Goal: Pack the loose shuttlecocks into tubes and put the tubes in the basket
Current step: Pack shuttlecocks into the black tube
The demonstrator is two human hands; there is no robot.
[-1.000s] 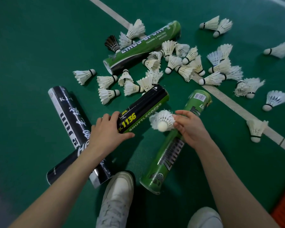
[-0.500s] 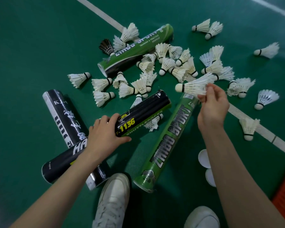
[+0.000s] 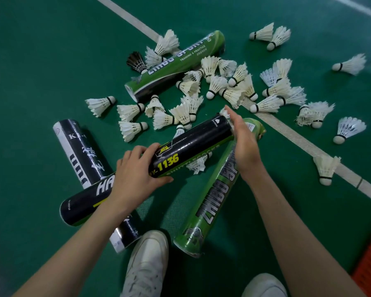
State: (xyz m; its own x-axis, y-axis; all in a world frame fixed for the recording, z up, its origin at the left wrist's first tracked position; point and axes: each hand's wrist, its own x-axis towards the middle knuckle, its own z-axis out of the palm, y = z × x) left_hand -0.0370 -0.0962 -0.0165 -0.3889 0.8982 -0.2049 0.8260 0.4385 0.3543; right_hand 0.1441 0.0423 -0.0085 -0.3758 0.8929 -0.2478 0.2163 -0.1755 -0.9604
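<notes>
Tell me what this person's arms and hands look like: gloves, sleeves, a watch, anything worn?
Nothing is worn on them. The left hand and right hand are bare, with no gloves or rings that I can see. Both forearms run bare to the bottom of the picture, with no sleeve, watch or wristband showing. Fingernails look short and plain where visible.

Badminton court, green floor (image 3: 41, 61), white line (image 3: 298, 138)

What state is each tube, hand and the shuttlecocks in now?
Black-yellow tube: held, crossing black-white tube.
Left hand: grips black-yellow tube.
Right hand: fingers straight, at its far end.
Near green tube: lying on floor.
Far green tube: lying, near end open.
Black-white tube: lying underneath.
Shuttlecocks: loose, scattered.
</notes>
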